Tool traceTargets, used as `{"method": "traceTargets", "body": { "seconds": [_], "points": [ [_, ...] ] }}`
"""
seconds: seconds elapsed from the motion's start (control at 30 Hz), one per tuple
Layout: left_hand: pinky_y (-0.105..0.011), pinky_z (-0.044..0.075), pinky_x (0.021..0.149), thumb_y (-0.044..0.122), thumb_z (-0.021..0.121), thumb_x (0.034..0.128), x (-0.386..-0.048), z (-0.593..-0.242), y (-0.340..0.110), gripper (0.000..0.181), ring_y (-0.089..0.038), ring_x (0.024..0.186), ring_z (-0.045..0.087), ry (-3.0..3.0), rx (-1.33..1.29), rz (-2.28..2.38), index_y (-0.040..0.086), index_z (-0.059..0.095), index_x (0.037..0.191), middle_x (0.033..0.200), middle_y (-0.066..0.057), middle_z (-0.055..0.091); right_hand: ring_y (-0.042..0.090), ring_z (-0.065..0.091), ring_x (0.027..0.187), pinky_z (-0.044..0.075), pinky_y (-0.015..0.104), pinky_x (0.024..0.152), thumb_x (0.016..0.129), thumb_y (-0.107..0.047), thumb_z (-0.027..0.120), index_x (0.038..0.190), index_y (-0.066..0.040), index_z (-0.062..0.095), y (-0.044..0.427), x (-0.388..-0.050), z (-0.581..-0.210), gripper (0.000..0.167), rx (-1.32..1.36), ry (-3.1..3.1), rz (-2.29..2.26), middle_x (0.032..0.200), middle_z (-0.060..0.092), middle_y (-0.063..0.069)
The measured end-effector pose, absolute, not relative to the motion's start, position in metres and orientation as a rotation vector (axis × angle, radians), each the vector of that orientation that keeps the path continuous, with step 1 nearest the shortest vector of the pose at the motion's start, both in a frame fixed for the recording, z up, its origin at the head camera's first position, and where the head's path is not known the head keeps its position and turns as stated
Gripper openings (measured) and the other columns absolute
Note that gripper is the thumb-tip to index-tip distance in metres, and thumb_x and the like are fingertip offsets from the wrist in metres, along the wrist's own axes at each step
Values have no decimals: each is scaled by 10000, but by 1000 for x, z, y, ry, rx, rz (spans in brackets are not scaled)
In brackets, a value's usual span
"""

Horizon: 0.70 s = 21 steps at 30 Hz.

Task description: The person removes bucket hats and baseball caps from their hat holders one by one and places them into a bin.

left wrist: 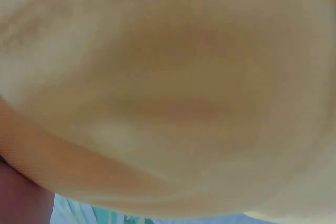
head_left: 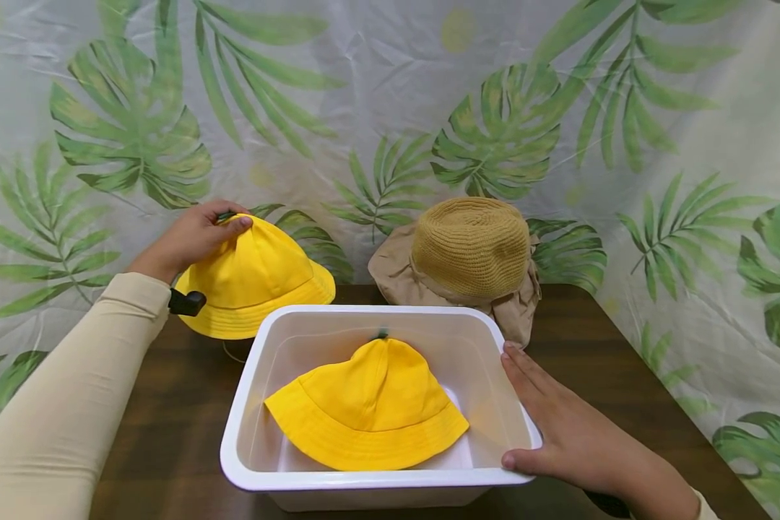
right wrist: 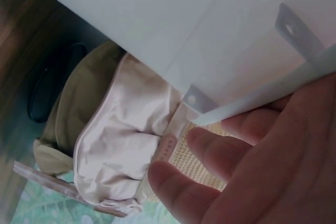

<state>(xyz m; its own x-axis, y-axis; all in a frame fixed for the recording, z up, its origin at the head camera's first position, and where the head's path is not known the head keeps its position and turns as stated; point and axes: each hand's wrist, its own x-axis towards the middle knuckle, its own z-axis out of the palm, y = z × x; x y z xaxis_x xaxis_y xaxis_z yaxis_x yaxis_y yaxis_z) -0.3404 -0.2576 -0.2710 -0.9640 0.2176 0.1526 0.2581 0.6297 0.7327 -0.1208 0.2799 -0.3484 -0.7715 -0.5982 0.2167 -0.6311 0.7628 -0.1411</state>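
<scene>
My left hand (head_left: 211, 230) pinches the crown of a yellow bucket hat (head_left: 260, 274) behind the tub's left corner. That hat hangs brim down, with a thin strap below it. A second yellow bucket hat (head_left: 370, 404), with a dark green tip on its crown, lies inside a white plastic tub (head_left: 377, 479). My right hand (head_left: 572, 426) rests on the tub's right side, fingers stretched along the rim and thumb on the front corner. In the right wrist view its fingers (right wrist: 220, 150) lie against the tub's outer side. Blurred beige fabric fills most of the left wrist view.
Behind the tub, at the right, sits a tan knitted hat (head_left: 474, 249) with a wide beige cloth brim (head_left: 393, 263). All stand on a dark wooden table (head_left: 591, 354). A leaf-patterned curtain (head_left: 390, 94) hangs right behind the table.
</scene>
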Motion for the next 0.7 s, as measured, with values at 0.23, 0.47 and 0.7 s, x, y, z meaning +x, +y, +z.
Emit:
{"method": "traceTargets", "body": {
  "seconds": [0.23,0.47,0.7],
  "points": [
    [-343,440,840,572,503,956,-339,-269,-256,603,-279,1037,505,-2748,-371,-1244,79,604,1287,1230,-143,550,166,107,1500,-1,81,1097,801,-587,725,1594,-48,124,280,-120,-348,1132,972,-2811,315,1643,136,151],
    [-218,465,686,546,550,947,-337,-269,-255,530,-186,861,547,-2592,-339,-1260,100,662,1212,1112,-66,601,163,104,1500,1,88,1103,800,-582,730,1591,-40,129,281,-120,-349,1132,988,-2796,315,1644,134,149],
    [-242,465,691,574,595,913,-336,-269,-253,523,-205,875,547,-2571,-283,-1230,133,711,1170,1132,-95,622,139,84,1500,0,82,1098,804,-577,729,1592,-41,130,281,-120,-349,1125,984,-2803,322,1643,133,152]
  ]
}}
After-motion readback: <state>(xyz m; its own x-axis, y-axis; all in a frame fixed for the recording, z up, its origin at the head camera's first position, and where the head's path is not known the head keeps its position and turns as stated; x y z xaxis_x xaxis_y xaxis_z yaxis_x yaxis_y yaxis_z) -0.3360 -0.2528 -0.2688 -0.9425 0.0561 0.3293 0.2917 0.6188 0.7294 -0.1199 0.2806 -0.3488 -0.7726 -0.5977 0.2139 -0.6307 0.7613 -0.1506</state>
